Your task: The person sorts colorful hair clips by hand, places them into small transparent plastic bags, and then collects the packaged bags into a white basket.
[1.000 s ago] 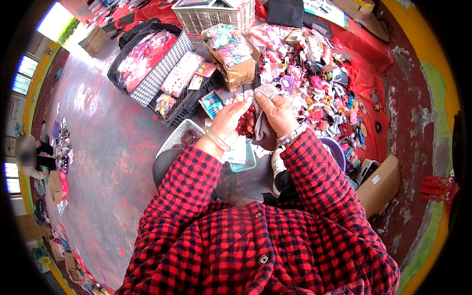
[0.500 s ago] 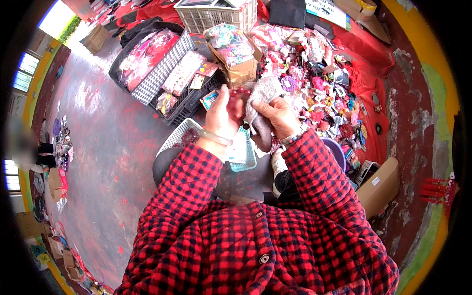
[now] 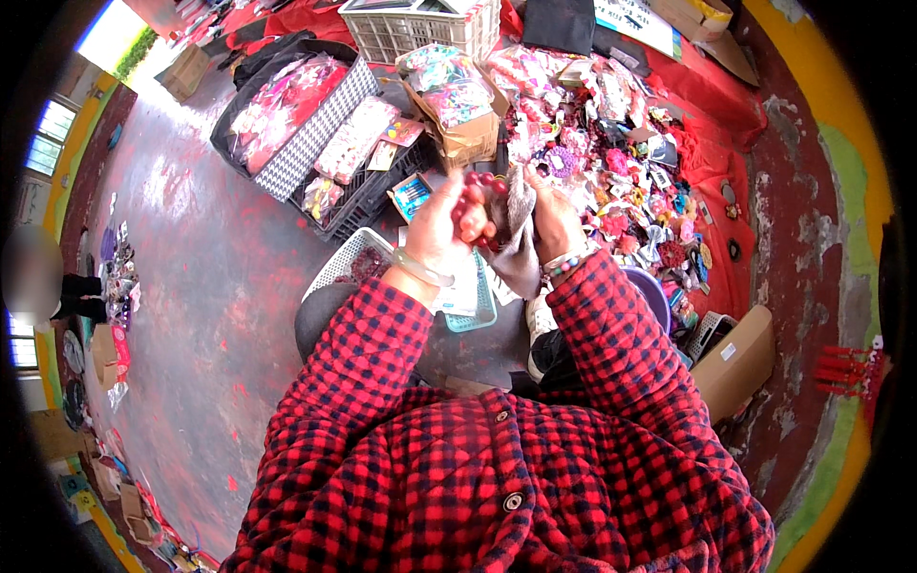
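My left hand [image 3: 433, 229] is closed around a cluster of red, glossy, grape-like beads [image 3: 474, 216], which shows past its fingers. Against the cluster's right side lies a greyish cloth [image 3: 517, 253], pinched at its upper part by my right hand [image 3: 558, 225], its lower end hanging down. Both hands are close together in front of my body. Below them are a light-blue plastic basket [image 3: 472, 317] with white paper in it and a white basket [image 3: 336, 269] holding dark red pieces.
A big pile of hair accessories [image 3: 621, 181] spreads over red cloth at the right. Farther off stand a cardboard box [image 3: 468, 143] of bagged goods, a black crate [image 3: 368, 205], a houndstooth-patterned bin [image 3: 320, 134] and a grey crate [image 3: 420, 36]. Another person [image 3: 81, 296] is at the far left.
My right hand has turned and shifted slightly, and the cloth now hangs lower and narrower beside the cluster. More of the red beads show in my left hand.
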Motion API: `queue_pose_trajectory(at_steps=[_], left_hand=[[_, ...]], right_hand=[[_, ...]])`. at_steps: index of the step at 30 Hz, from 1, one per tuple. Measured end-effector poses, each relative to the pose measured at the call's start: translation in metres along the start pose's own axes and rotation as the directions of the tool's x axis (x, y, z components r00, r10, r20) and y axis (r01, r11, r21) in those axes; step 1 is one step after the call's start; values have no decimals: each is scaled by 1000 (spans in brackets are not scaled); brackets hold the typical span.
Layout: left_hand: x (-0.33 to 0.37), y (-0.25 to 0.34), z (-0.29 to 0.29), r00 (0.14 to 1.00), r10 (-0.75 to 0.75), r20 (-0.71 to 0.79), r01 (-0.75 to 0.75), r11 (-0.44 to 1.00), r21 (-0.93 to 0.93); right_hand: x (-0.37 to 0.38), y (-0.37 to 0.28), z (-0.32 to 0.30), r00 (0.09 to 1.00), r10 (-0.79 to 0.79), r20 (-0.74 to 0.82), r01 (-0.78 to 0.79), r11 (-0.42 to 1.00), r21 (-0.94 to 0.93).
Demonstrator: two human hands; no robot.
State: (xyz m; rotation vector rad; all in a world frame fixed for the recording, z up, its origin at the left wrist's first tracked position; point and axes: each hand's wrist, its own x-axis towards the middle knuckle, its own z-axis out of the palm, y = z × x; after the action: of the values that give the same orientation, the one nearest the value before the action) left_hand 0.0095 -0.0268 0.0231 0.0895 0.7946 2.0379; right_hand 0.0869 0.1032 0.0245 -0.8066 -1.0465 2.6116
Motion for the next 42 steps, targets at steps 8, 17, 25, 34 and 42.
queue_pose_trajectory(at_steps=[8, 17, 25, 34, 42], left_hand=[[2, 7, 5, 970, 119, -210, -146, 982, -120], [-2, -3, 2, 999, -15, 38, 15, 1000, 21], [1, -6, -2, 979, -110, 173, 108, 994, 21], [23, 14, -41, 993, 93, -79, -91, 995, 32], [5, -2, -30, 990, -122, -77, 140, 946, 292]], right_hand=[[-13, 6, 4, 959, -43, 279, 68, 994, -82], [0, 14, -5, 932, -342, 123, 357, 796, -489], [17, 16, -25, 946, -306, -104, 216, 838, -501], [-59, -78, -45, 912, -393, 117, 408, 898, -164], [-207, -129, -180, 886, -438, -152, 136, 560, -817]])
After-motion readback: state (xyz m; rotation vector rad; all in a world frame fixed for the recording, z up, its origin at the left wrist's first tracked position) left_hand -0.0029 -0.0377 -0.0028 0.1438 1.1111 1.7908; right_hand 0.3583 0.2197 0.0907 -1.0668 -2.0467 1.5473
